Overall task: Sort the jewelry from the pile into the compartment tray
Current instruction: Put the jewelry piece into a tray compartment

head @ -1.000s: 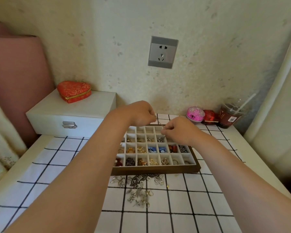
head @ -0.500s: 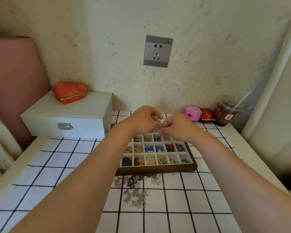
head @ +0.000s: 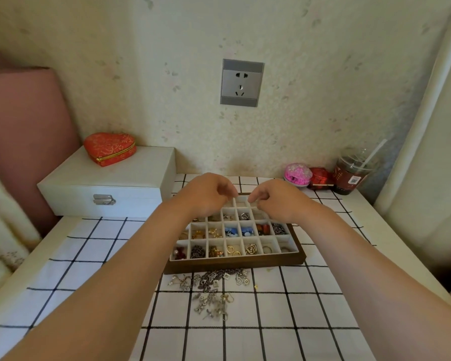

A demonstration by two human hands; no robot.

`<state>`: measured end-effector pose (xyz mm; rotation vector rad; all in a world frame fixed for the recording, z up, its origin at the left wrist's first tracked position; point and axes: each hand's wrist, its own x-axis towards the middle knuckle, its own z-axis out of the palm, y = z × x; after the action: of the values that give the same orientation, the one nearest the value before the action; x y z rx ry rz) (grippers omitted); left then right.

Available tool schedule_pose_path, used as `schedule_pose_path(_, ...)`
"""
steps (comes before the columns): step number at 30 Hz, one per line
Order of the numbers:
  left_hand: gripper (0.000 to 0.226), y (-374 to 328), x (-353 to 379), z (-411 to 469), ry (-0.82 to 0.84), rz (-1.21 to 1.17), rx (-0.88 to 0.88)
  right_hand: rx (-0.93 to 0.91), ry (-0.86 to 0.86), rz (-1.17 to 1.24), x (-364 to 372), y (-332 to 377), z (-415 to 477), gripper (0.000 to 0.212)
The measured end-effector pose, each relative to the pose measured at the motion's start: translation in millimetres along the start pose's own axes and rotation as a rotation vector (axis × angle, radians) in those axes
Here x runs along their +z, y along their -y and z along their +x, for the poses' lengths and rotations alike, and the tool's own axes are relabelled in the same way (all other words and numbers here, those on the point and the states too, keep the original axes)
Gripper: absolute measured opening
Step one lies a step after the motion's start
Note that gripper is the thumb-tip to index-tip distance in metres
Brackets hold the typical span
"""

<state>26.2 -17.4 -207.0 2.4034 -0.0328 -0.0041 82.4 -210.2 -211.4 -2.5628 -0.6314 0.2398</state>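
Note:
The wooden compartment tray [head: 235, 264] with white dividers sits mid-table, and many of its cells hold gold, blue, red and dark pieces. A loose pile of silver jewelry [head: 211, 290] lies on the cloth just in front of it. My left hand [head: 206, 196] and right hand [head: 279, 201] hover side by side over the tray's far rows, a small gap between them. On both hands the fingers are curled with thumb and forefinger close together. Anything pinched there is too small to make out.
A white jewelry box [head: 110, 186] with a red heart-shaped case [head: 110, 149] on it stands at the back left. A pink trinket box [head: 297, 174], a red box [head: 320, 178] and a lidded drink cup with straw [head: 352, 173] line the back right. A checked cloth [head: 284, 321] covers the table.
Half a second ago my fingertips met above the tray's far rows. They have since drawn a little apart, and the view has shifted slightly.

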Motion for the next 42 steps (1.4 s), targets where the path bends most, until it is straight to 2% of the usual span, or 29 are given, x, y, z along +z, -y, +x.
schedule_pose_path(5, 0.027, 5, 15, -3, 0.042, 0.244, 0.111, -0.062, 0.126, -0.225, 6, 11, -10, 0.047)
schedule_pose_path(8, 0.026, 5, 17, -5, 0.072, 0.318, 0.106, -0.087, 0.135, -0.300, 7, 12, -12, 0.056)
schedule_pose_path(12, 0.030, 3, 23, -10, 0.122, 0.453, 0.162, -0.056, -0.011, -0.263, 4, 9, -9, 0.044)
schedule_pose_path(14, 0.030, 3, 25, -10, 0.119, 0.496, 0.179, -0.076, -0.005, -0.261, 6, 9, -9, 0.041)
schedule_pose_path(18, 0.023, 5, 21, -8, 0.030, 0.363, 0.153, -0.071, 0.078, -0.239, 13, 7, -11, 0.042)
schedule_pose_path(22, 0.019, 7, 20, -10, 0.020, 0.365, 0.123, -0.111, 0.019, -0.286, 13, 12, -12, 0.040)
schedule_pose_path(26, 0.018, 7, 19, -19, 0.029, 0.340, 0.145, -0.116, 0.037, -0.284, 17, 14, -17, 0.039)
schedule_pose_path(32, 0.009, 3, 7, -55, -0.084, 0.289, 0.252, -0.219, -0.051, -0.195, 14, 25, -45, 0.029)
schedule_pose_path(37, 0.009, 7, 3, -105, -0.114, 0.234, 0.259, -0.238, 0.143, -0.059, 14, 38, -85, 0.018)
schedule_pose_path(42, 0.009, 11, 17, -148, -0.018, 0.308, 0.258, -0.247, 0.282, -0.143, 24, 46, -107, 0.022)
